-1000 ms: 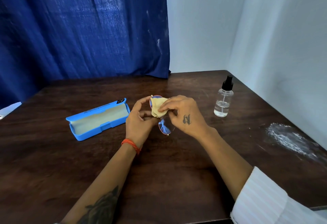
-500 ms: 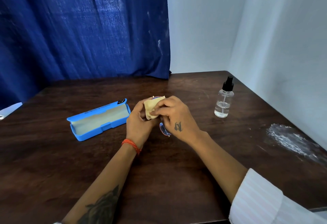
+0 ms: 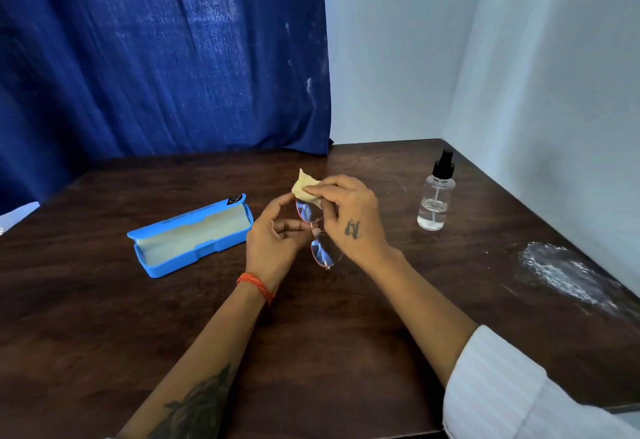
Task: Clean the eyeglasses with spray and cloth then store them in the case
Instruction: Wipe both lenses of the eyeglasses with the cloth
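Since half a second ago the cloth (image 3: 306, 187) is sliding off the upper lens, which is now showing bare. In the head view, the right hand (image 3: 349, 216) is pinching the cloth at the top rim of the eyeglasses (image 3: 315, 230), while the left hand (image 3: 273, 236) is pinching the frame near the bridge, above the table (image 3: 346, 352). Their long axis is running top to bottom, so the lower lens is lying below the cloth. Left of both hands, nearer the left one, the case (image 3: 188, 236) is lying open; the spray bottle (image 3: 435, 192) is standing upright to the right.
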Motion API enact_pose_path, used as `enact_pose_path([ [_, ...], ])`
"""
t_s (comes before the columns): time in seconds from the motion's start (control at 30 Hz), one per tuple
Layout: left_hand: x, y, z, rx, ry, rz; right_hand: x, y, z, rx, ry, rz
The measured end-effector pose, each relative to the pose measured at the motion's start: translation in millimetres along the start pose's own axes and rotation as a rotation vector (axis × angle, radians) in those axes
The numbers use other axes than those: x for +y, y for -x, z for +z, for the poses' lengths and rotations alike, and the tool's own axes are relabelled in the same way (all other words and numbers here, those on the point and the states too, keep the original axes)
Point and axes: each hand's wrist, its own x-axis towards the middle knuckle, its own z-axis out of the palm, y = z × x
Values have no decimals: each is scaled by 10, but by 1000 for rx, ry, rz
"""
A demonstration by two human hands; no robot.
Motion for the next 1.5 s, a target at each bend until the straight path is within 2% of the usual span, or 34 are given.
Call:
enact_pose_path([
  [0.27,22,21,1,12,8,60,28,103,-48,-195,-68,-88],
  [0.33,17,20,1,9,11,52,74,80,-71,-190,-72,-50],
  [0.53,10,14,-6,9,13,35,92,16,-57,25,-15,18],
  [0.6,6,13,-4,5,25,33,39,12,-25,2,-13,-12],
  [0.73,1,8,-16,9,48,39,23,55,-33,-150,-109,-53],
  [0.87,3,3,-16,-1,49,54,94,19,-182,-295,-259,100],
  [1.0,28,-10,-50,13,107,42,218,-96,-342,-88,-415,341],
  [1.07,49,-17,-75,9,139,48,284,-94,-406,-69,-493,401],
  [1.13,63,-26,-95,-7,178,42,279,-41,-429,-122,-489,400],
  [1.23,82,-38,-111,-58,258,25,216,69,-360,-245,-335,270],
  [1.27,88,-40,-119,-78,287,19,190,105,-318,-288,-353,264],
  [1.4,110,-39,-170,-116,337,1,86,182,-237,-434,-746,553],
  [1.5,113,-33,-168,-136,342,-17,87,165,-269,-484,-834,663],
])
